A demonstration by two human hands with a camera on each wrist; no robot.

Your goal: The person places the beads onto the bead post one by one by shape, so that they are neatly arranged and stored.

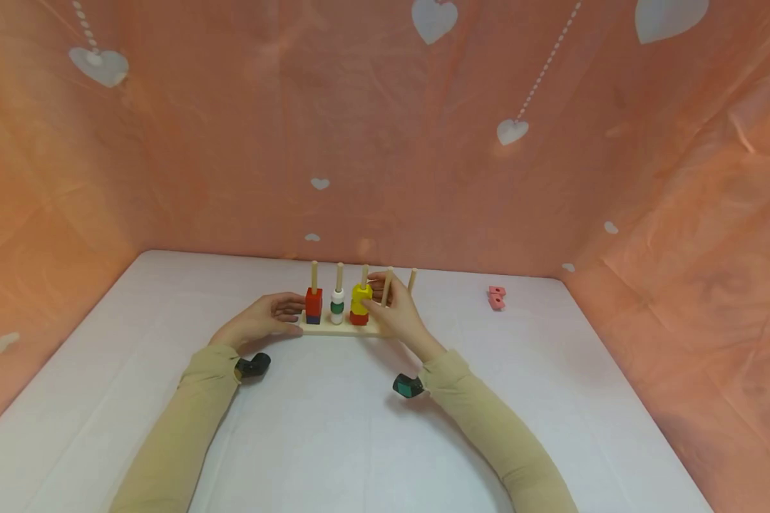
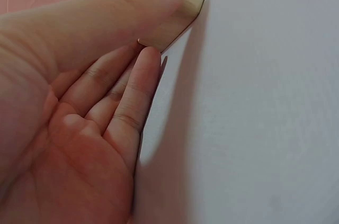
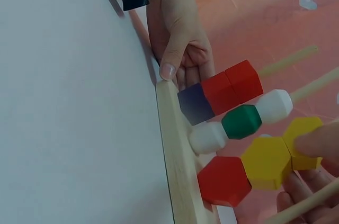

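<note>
A pale wooden peg stand [image 1: 343, 330] with several upright pegs stands toward the back of the table. My left hand [image 1: 259, 318] holds its left end, the thumb on the front corner and the fingers at the end. On the leftmost peg sit two red blocks [image 3: 233, 83] above a dark blue block [image 3: 196, 105]. The second peg carries a green bead [image 3: 241, 122] between two white beads. My right hand [image 1: 401, 315] pinches the upper yellow hexagonal bead [image 3: 303, 128] on the third peg; below it are another yellow bead [image 3: 266, 162] and a red hexagonal bead [image 3: 225, 181].
Two pink pieces [image 1: 497, 298] with holes lie on the white tabletop [image 1: 314, 427], right of the stand. Two bare pegs rise at the stand's right end, near the right hand. An orange cloth with white hearts [image 1: 434, 20] hangs behind and at the sides.
</note>
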